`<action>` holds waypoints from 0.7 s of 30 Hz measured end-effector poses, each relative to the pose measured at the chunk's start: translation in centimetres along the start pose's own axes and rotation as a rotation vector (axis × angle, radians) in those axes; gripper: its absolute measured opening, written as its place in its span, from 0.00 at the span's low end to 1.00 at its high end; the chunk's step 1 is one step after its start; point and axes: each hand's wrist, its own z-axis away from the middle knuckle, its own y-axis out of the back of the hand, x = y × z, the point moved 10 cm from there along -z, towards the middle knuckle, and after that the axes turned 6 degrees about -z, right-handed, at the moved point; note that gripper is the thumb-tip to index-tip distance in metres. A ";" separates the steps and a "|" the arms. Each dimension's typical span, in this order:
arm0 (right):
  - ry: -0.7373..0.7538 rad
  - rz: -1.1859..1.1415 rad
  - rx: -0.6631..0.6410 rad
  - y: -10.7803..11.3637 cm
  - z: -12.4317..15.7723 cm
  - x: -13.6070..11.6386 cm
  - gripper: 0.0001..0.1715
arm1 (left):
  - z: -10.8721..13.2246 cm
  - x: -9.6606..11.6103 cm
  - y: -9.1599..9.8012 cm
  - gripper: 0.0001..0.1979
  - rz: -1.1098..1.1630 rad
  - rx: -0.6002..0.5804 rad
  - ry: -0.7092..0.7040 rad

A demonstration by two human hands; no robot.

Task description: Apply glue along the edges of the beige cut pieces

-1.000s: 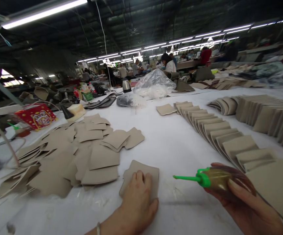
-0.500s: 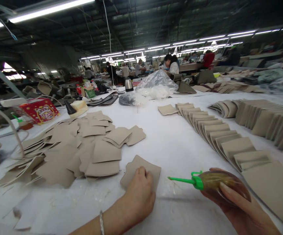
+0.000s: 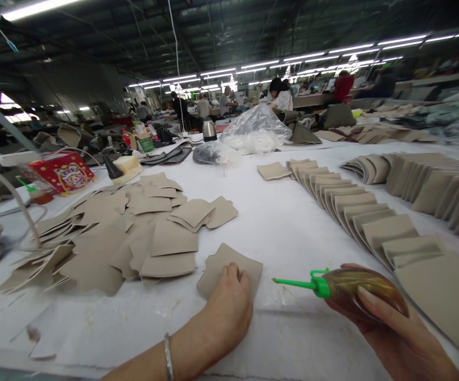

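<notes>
My left hand [image 3: 231, 307] is closed, its curled fingers bunched on a flat beige leather-like piece [image 3: 218, 264] lying on the white table. The fingertips are partly hidden behind the knuckles. My right hand [image 3: 400, 333] is wrapped round a squeeze bottle [image 3: 366, 291] of amber-brown liquid, tipped on its side. The bottle's thin green nozzle [image 3: 293, 283] points left toward the piece, apart from it. To the left of my left hand lies a loose heap of similar beige pieces [image 3: 174, 238]. An overlapping row of pieces [image 3: 352, 203] runs along beyond my right hand.
More pieces [image 3: 439, 182] stand packed at the right. A red box [image 3: 63, 172], a second green-nozzled bottle [image 3: 39, 194] and a pale block [image 3: 128, 168] stand at the left. Clear plastic [image 3: 255, 127] and a kettle [image 3: 209, 129] are at the back, where other people sit.
The view has tilted down slightly, so the table and its pieces sit higher in the picture. Both hands keep nearly the same pose, the left on the piece, the right round the bottle.
</notes>
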 end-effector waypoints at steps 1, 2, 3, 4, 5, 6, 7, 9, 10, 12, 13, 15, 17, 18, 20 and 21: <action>0.005 -0.001 -0.003 -0.2 0.1 -0.1 0.39 | -0.1 0.2 0.0 0.18 -0.029 -0.011 0.012; 0.012 0.001 -0.010 -0.3 0.1 -0.2 0.39 | -0.1 0.5 0.0 0.18 -0.059 -0.021 0.024; 0.020 0.007 -0.017 -0.5 0.1 -0.3 0.39 | -0.2 0.7 0.0 0.18 -0.088 -0.028 0.032; 0.028 0.018 -0.021 -0.5 0.1 -0.4 0.39 | -0.3 1.0 0.0 0.18 -0.115 -0.030 0.033; 0.038 0.032 -0.023 -0.5 0.1 -0.4 0.39 | -0.4 1.4 0.0 0.18 -0.141 -0.029 0.029; 0.049 0.051 -0.021 -0.5 0.2 -0.5 0.40 | -0.5 1.7 0.0 0.18 -0.164 -0.026 0.021; 0.062 0.074 -0.020 -0.4 0.2 -0.6 0.40 | -0.7 1.9 -0.1 0.19 -0.181 -0.023 0.014; 0.092 0.129 -0.023 -0.2 0.2 -0.9 0.40 | -1.0 1.9 -0.3 0.20 -0.186 -0.018 0.008; 0.116 0.160 -0.033 -0.2 0.1 -1.1 0.40 | -1.2 1.7 -0.3 0.20 -0.174 -0.013 0.010; 0.186 0.243 -0.054 0.0 0.0 -1.7 0.39 | -1.6 1.0 -0.1 0.19 -0.130 0.001 0.008; 0.234 0.301 -0.059 0.0 0.0 -2.2 0.39 | -1.8 0.7 0.0 0.18 -0.098 0.012 -0.003; 0.349 0.457 -0.061 -0.3 0.2 -3.2 0.37 | -2.1 0.1 0.5 0.19 -0.025 0.036 -0.044; 0.454 0.624 -0.069 -1.4 0.8 -4.1 0.35 | -2.4 -0.3 0.9 0.22 0.039 0.048 -0.087; 0.500 0.694 -0.079 -2.1 1.2 -4.4 0.34 | -2.5 -0.4 0.9 0.23 0.060 0.049 -0.103; 0.584 0.799 -0.107 -3.9 2.1 -4.9 0.29 | -2.6 -0.6 0.9 0.25 0.081 0.048 -0.118; 0.626 0.842 -0.121 -4.7 2.5 -5.1 0.27 | -2.7 -0.6 0.9 0.25 0.088 0.050 -0.123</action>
